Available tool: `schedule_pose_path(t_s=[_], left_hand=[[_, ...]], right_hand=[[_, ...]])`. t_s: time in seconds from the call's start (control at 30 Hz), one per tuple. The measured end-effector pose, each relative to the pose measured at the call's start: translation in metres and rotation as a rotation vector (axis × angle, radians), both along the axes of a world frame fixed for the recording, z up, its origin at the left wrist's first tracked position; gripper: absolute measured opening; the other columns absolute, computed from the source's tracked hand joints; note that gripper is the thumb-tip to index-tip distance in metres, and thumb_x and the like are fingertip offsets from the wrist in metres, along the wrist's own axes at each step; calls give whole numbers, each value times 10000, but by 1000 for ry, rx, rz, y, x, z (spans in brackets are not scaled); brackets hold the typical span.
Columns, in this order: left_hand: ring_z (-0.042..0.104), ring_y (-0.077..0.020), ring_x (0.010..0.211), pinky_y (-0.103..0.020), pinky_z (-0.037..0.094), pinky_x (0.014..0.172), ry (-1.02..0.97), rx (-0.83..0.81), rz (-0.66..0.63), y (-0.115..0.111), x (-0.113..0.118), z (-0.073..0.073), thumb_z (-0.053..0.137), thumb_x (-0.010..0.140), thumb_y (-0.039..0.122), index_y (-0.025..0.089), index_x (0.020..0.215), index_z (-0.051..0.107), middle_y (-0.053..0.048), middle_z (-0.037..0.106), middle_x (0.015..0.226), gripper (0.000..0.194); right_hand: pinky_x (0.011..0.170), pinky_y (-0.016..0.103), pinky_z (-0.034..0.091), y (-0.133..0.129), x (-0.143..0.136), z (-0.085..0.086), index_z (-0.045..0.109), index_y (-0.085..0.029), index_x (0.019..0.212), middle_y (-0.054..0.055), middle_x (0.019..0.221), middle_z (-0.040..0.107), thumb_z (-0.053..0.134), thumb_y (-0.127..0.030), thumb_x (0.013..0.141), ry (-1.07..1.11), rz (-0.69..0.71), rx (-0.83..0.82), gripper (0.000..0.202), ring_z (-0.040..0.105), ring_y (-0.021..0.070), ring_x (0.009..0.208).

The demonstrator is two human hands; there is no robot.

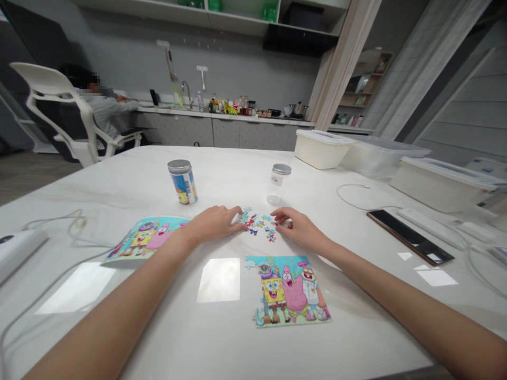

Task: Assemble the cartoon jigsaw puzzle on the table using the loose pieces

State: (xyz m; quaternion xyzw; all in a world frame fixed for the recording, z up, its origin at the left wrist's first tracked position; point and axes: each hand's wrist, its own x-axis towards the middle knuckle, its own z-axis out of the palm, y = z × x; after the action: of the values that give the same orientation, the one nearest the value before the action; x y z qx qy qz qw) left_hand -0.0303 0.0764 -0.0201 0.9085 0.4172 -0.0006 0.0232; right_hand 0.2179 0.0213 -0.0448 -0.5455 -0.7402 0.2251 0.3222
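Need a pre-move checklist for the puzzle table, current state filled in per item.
1. Loose pieces within reach: ok, left hand and right hand are on either side of them.
2. Piece secured in the fingers: cannot tell, too small and blurred in both hands.
3. Joined puzzle lying flat: ok, on the table in front of the person.
4. Joined puzzle's left edge straight: not ok, it is ragged.
5. Picture sheet fully visible: not ok, the left forearm overlaps its near right part.
6. Printed jar and clear jar capped: ok, both.
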Motion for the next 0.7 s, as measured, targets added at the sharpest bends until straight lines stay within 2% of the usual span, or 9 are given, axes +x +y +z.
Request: schedule_pose_path(t_s=[0.1,0.2,0.37,0.47,0.57,0.7], left_hand=[[645,-279,834,-334,423,727,11,37,14,-3,3,-1,277,906,631,183,1231,530,-132,691,832,609],[647,-280,833,-336,419,724,18,60,20,-6,6,-1,276,914,607,174,1187,544,-141,691,847,578],[648,-293,803,-345,414,688,29,77,9,-7,7,-1,277,920,589,161,1164,550,-155,692,839,563],[649,-300,801,-349,415,682,32,85,-1,-8,8,-1,268,921,600,162,1156,553,-161,692,847,573],[652,-296,803,-344,415,679,38,98,-3,-8,8,0,267,927,591,161,1149,555,-157,692,844,563],[656,-290,794,-337,416,667,52,119,-4,-9,8,-1,265,931,589,157,1150,552,-152,692,829,563]], right_hand=[[728,304,511,3,1,-1,604,-187,1069,47,976,633,642,-119,710,124,-46,-93,367,600,130,767],[736,312,502,5,0,0,641,-162,979,39,886,642,658,-140,678,233,-45,-191,302,578,124,709],[714,296,480,1,-5,9,662,-160,929,41,833,638,700,-228,651,564,-73,-339,289,589,143,741],[713,291,486,0,-6,14,654,-183,913,27,816,608,698,-259,612,726,-120,-357,314,582,139,736],[703,292,488,1,-5,15,647,-188,886,13,791,575,657,-251,589,716,-143,-335,304,562,128,699],[656,291,462,1,-3,12,641,-167,813,18,779,576,594,-198,575,591,-165,-297,244,552,134,672]])
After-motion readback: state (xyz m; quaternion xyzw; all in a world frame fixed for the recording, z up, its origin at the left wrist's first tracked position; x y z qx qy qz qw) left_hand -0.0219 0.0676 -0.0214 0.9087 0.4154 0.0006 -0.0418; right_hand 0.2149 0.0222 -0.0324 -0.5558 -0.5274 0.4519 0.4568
